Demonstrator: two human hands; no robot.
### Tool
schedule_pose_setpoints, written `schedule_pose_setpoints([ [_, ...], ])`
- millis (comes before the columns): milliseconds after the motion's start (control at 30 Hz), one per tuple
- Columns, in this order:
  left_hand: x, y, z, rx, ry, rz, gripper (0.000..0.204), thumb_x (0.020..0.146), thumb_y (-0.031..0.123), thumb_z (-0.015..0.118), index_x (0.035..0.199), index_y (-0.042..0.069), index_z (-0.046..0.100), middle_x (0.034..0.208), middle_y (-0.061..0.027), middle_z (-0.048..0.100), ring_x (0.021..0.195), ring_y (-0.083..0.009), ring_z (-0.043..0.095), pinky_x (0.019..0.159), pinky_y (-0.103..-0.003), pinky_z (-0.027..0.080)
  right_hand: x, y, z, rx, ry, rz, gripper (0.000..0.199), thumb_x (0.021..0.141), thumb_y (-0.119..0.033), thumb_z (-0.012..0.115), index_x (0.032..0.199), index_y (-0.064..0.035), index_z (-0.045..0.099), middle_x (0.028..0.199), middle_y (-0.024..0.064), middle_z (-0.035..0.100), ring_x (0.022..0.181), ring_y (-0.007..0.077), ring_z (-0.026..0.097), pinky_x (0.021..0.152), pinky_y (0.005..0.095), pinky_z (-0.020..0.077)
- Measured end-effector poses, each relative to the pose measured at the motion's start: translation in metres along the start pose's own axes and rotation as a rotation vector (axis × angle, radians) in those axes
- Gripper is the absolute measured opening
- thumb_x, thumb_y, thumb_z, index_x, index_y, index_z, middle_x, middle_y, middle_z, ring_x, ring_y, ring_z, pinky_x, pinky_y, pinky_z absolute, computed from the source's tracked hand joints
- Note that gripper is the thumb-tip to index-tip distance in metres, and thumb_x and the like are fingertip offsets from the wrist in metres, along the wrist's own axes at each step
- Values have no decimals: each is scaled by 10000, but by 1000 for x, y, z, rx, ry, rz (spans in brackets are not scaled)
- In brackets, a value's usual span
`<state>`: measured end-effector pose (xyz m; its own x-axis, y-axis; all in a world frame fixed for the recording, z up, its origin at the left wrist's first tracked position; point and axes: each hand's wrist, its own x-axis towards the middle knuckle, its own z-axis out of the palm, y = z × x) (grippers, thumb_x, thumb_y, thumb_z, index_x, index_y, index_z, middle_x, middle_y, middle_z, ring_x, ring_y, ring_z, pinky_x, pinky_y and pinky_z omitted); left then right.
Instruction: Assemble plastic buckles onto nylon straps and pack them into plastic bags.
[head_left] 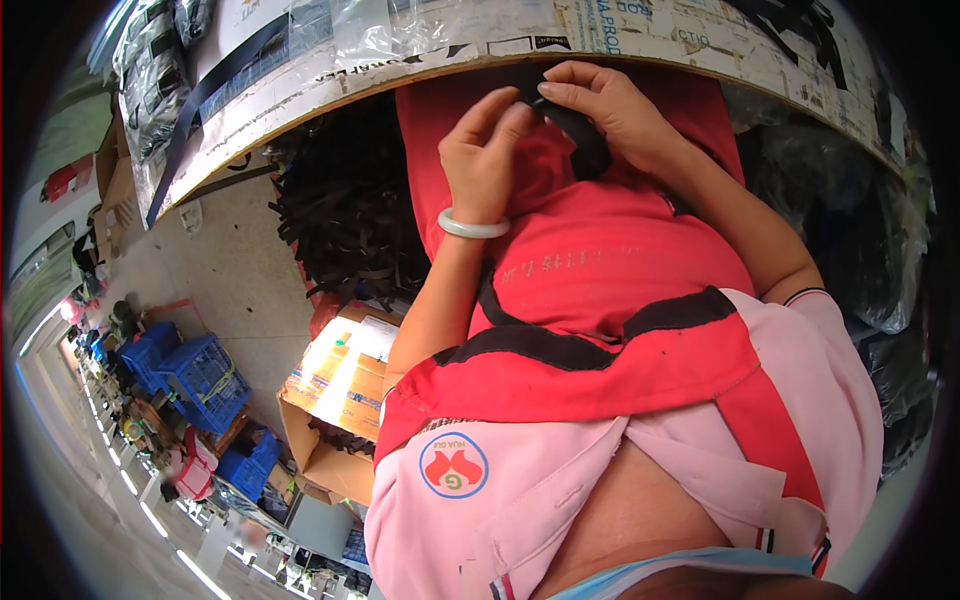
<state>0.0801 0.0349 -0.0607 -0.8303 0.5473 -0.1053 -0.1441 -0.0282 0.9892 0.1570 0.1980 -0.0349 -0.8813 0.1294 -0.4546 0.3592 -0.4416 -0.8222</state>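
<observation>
Pale-blue fabric point(690, 563) lies nearest — beyond, left hand point(483, 150) and right hand point(622, 112) pinch a curved, matte black strap point(586, 143).

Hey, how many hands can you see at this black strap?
2: the left hand, wearing a white bangle, and the right hand opposite it, both pinching the black strap.

The strap point(588, 150) was black, the apron point(600, 255) red with black trim point(690, 312). The pink shirt point(820, 380) bore a round badge point(454, 466), ringed blue around red shapes. The bangle point(473, 227) was whitish, the crates point(208, 385) blue, the floor point(240, 260) grey, the carton point(335, 395) brown, the tabletop point(695, 50) white with blue and black print.
</observation>
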Motion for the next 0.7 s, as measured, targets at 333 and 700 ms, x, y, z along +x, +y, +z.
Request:
schedule_pose_setpoints([
  [333,8,5,1,-325,53,-173,200,880,66,657,1039,-56,661,907,-95,689,787,-135,653,723,-240,538,-24,-23,10,-453,134,-512,163,903,-180,647,844,-30,619,650,-50,514,594,28,448,526,206,365],
  [700,-4,9,-1,-118,42,117,163,847,8,674,1005,-25,696,910,-50,690,811,-89,621,743,-211,501,-7,-17,13,-177,19,25,217,915,-255,620,788,-83,578,588,-52,462,471,28,385,425,189,272],
])
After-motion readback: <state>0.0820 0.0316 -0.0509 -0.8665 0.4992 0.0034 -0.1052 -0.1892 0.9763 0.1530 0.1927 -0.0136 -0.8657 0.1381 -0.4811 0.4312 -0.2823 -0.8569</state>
